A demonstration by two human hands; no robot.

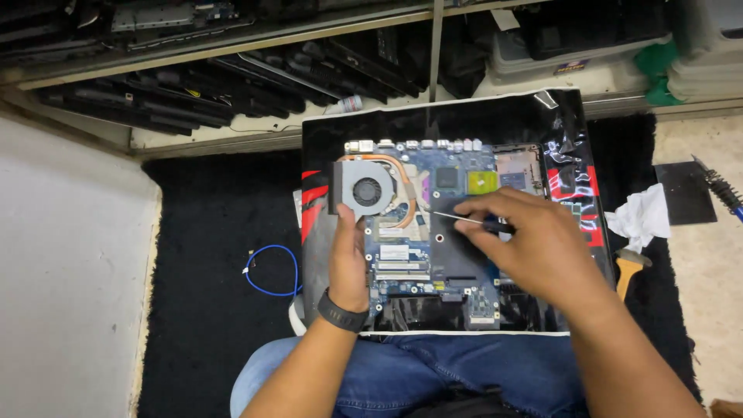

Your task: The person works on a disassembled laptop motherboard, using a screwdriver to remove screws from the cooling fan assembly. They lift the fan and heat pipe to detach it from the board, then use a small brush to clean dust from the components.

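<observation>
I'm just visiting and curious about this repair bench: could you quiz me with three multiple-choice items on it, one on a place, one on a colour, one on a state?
1. Where does the cooling fan sit on the circuit board?
A. upper left corner
B. lower right corner
C. off the board, on the mat

2. What colour is the loose cable loop on the black mat?
A. red
B. blue
C. yellow

3. What is the right hand doing?
A. lying flat and empty
B. holding a white cloth
C. gripping a thin screwdriver

Answers: 1 A, the fan lies at the board's upper left, just above the left hand. 2 B, the loop is plainly blue. 3 C, the fingers close on the handle and the metal shaft points left over the board.
</observation>
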